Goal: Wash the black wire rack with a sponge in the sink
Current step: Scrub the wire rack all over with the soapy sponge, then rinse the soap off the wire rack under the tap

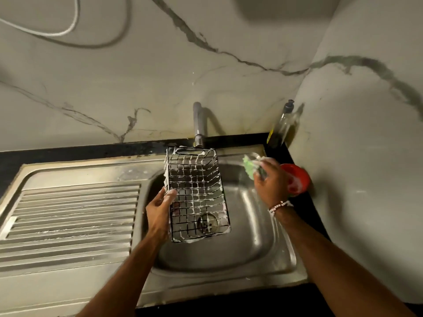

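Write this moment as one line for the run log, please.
left hand: holds soapy rack over sink | right hand: holds sponge, off rack | tap: no water visible

head view | looks forward and down | close above sink (263,248) | facing wall (206,76)

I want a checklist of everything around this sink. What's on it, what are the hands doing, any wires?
Surface: steel sink with ribbed drainboard, set in a dark counter.
Job's things: black wire rack, foamy, held over the basin; green sponge, off the rack.
Clutter: red bowl on the counter at right; soap bottle in the corner.
Grippers: left hand grips the rack's left edge; right hand holds the sponge.
Cables: white cord looped on the wall, upper left.
Surroundings: marble-look wall; tap, no water seen running.
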